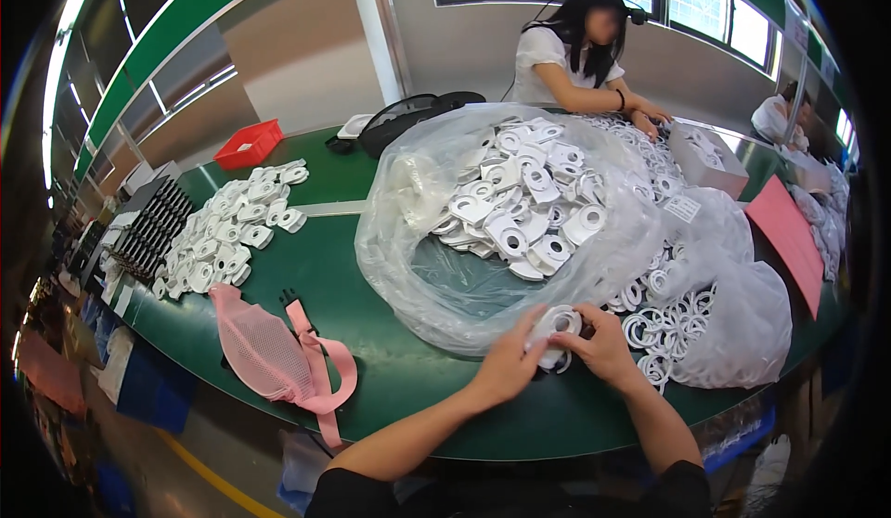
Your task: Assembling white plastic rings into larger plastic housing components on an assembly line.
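Your left hand [509,362] and right hand [605,346] meet over one white ring-shaped plastic part [558,325], both pinching it: left fingers curl round its near-left edge, right fingers close on its right rim. The part sits between the hands, just at the near edge of the big clear plastic bag [445,286], so neither hand is farther from it than the other. Inside that bag, beyond the part, lies a heap of like white parts [520,202]. To the bag's right, loose white rings [664,328] fill a second bag. To its left, on the green surface [371,249], lie a pink mesh pouch [269,351] and another pile of white pieces [232,226]. Behind the bag, another person [575,49] works.
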Motion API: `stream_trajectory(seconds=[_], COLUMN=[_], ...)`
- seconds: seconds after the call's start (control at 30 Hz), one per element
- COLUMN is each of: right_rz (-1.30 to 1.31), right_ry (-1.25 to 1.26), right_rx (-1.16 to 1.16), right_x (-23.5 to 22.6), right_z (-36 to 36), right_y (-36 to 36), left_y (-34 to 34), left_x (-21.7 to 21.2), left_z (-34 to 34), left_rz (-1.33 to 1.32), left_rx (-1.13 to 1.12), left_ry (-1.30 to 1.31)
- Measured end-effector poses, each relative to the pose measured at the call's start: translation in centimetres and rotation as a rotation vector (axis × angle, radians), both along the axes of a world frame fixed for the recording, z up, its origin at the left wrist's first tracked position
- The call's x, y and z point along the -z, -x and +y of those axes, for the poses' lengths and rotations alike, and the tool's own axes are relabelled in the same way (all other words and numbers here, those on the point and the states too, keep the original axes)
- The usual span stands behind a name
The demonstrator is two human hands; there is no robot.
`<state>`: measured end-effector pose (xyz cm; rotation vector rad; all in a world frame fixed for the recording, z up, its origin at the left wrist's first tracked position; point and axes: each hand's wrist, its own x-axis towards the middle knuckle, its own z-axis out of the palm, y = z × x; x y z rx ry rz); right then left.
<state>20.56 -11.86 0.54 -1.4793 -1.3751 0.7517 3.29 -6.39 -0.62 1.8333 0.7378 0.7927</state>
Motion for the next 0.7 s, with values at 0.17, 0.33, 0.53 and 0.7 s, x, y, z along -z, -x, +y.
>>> stream_trajectory(seconds=[0.17,0.33,0.53,0.7], right_rz=[0.225,-0.009,0.087,-0.167], right_ry=[0.027,-0.018,-0.213,-0.291], right_rx=[-0.155,-0.045,0.271,0.511], right_x=[-0.2,-0.5,-1.9,-2.2], right_z=[0.1,0.0,0.4,0.0], right_y=[-0.5,-2.3,-3.8,-6.8], left_y=[1.9,8.0,14.1,9.7], left_x=[-1.3,-3.3,-10.2,-7.2], left_z=[3.2,10.5,16.2,17.0], left_rz=[-0.167,-0.384,-1.212,-0.592], left_rx=[0.044,-0.453,-1.095,-0.717], left_ry=[0.229,0.310,0.044,-0.007])
